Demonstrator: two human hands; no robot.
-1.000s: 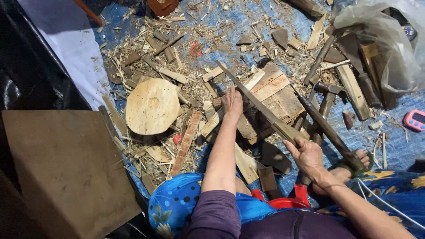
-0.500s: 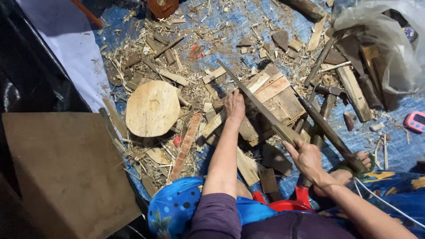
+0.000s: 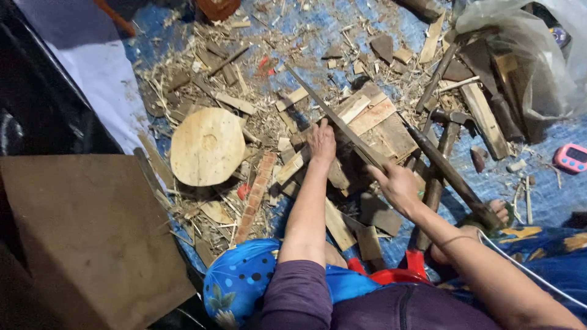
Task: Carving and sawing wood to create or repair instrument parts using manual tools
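My right hand [image 3: 396,184] grips the handle end of a long dark blade [image 3: 333,118] that slants up and to the left over a pile of wood pieces. My left hand [image 3: 321,141] rests palm down on a wood piece [image 3: 292,166] in that pile, just left of the blade. A flat wooden block [image 3: 382,126] lies under the blade. A round wooden disc [image 3: 207,146] lies to the left of my left hand.
Wood chips and offcuts cover a blue tarp [image 3: 342,24]. A brown board [image 3: 85,232] lies at the lower left. A hammer [image 3: 441,142] and a long dark tool [image 3: 451,177] lie on the right, near a plastic bag [image 3: 538,55] and a pink timer [image 3: 571,157].
My right hand has slid up along the blade toward the wood pile. My left hand stays on the wood piece.
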